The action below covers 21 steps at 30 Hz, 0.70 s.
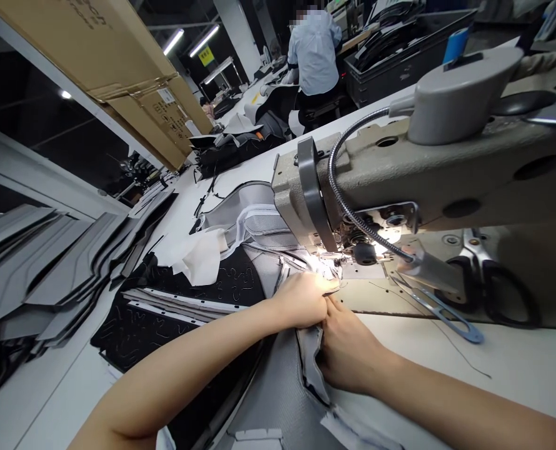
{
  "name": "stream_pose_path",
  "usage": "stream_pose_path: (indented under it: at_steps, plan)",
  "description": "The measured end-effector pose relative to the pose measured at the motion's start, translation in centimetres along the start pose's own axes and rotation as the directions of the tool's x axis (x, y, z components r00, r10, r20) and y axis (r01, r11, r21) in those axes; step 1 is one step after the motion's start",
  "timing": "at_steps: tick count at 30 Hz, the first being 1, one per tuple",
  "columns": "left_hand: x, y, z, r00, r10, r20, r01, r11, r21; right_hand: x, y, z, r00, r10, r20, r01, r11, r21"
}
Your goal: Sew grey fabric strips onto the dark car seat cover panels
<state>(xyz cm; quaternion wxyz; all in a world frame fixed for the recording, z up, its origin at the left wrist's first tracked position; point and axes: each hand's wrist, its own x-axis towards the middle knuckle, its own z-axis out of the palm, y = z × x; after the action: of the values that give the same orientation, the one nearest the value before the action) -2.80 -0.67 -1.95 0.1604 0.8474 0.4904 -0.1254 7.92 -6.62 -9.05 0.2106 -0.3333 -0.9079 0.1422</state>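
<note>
Both hands meet just in front of the lit needle area of a sewing machine (pixel 428 169). My left hand (pixel 303 299) is closed on the edge of a grey fabric cover (pixel 273 381), its fingertips close to the presser foot. Right beside it, my right hand (pixel 350 344) grips the same cover's folded seam edge, thumb and fingers pressed together. The cover runs from my lap side up past the needle, with black backing (pixel 188 369) and white strips on its left part. The fabric between my fingertips is mostly hidden.
Scissors (pixel 481 269) with black handles and blue thread snips (pixel 446 312) lie right of the needle. Stacked grey panels (pixel 72 262) fill the left side. A cardboard box (pixel 119 62) stands behind. Farther back, a person in a light shirt (pixel 313 53) sits near a black crate (pixel 400 62).
</note>
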Motion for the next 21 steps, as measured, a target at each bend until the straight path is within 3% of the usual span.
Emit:
stream_pose_path:
  at_steps: [6, 11, 14, 21]
  plan:
    - [0.3, 0.7, 0.1, 0.989, 0.124, 0.082, -0.126, 0.992, 0.022, 0.4, -0.1, 0.8, 0.998, 0.053, 0.023, -0.055, 0.993, 0.106]
    - [0.6, 0.3, 0.4, 0.993, 0.114, 0.014, -0.114, 0.993, 0.007, 0.2, 0.2, 1.6, 0.988, 0.111, -0.109, -0.106, 0.993, 0.049]
    - [0.7, 0.3, 0.3, 0.993, 0.117, 0.006, -0.117, 0.992, 0.049, 0.2, 0.3, 1.4, 0.987, 0.102, -0.123, -0.096, 0.994, 0.051]
    - [0.2, 0.8, 0.9, 0.997, -0.052, -0.048, 0.057, 0.992, 0.109, 0.2, 0.3, 1.0, 0.985, 0.067, -0.162, -0.065, 0.998, 0.022]
